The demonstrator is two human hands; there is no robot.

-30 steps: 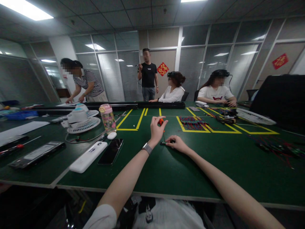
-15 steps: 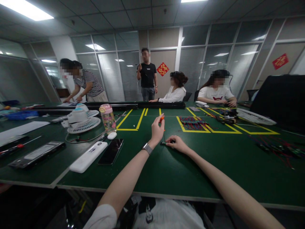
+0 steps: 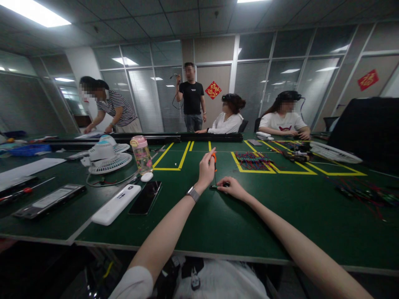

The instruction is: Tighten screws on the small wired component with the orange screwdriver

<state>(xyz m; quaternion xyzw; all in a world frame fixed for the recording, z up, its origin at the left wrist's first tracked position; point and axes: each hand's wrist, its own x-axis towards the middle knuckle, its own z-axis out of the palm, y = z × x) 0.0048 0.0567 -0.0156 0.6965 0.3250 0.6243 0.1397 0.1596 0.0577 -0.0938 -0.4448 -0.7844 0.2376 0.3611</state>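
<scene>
My left hand (image 3: 206, 170) is raised over the green table (image 3: 237, 216), fingers pinched round the orange handle of a small screwdriver (image 3: 214, 160) that stands upright. Its thin shaft runs down to a small dark part (image 3: 215, 187) lying on the table. My right hand (image 3: 232, 189) rests on the table just right of it, fingertips pressed onto that part. A watch sits on my left wrist.
At the left lie a black phone (image 3: 145, 197), a white power bank (image 3: 116, 204), a white mouse (image 3: 146, 177), a pink bottle (image 3: 141, 154) and a white fan (image 3: 106, 158). Yellow tape boxes hold coloured wires (image 3: 252, 160). Several other people are across the table.
My left hand's fingers have shifted round the screwdriver handle, as if turning it; the hand stays in place. My right hand has not moved. The standing person has raised an arm.
</scene>
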